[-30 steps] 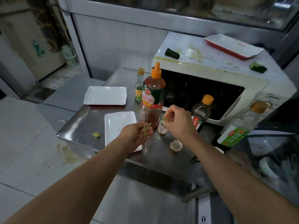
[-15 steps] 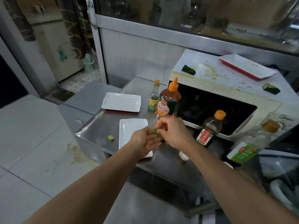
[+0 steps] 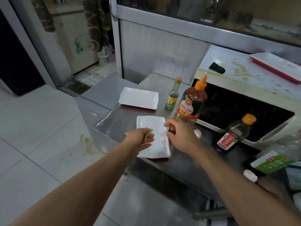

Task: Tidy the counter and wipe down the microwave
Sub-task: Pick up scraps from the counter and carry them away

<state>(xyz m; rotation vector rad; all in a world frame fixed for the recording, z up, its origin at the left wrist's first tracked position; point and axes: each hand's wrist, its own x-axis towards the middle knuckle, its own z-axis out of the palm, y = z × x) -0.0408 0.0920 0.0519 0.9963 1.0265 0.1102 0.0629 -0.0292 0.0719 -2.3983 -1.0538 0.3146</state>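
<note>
The scene was dim and evenly lit, with a cool greenish cast and soft shadows. Dull highlights lay on the steel worktop (image 3: 117, 121) and the white plate (image 3: 138, 98). Wide-angle distortion bowed the window frame (image 3: 162, 28) and tilted the microwave (image 3: 244, 88). The lower right corner was blurred, and both hands showed slight motion smear.

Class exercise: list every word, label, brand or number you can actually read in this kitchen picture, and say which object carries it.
Nothing reads with certainty.
Tall orange-capped sauce bottle: red label, characters blurred.
Small clear glass bottle with yellow label: print too small.
Dark squat orange-capped bottle: red-white label, unreadable.
Green-labelled bottle at the right edge: white characters, blurred.
</note>
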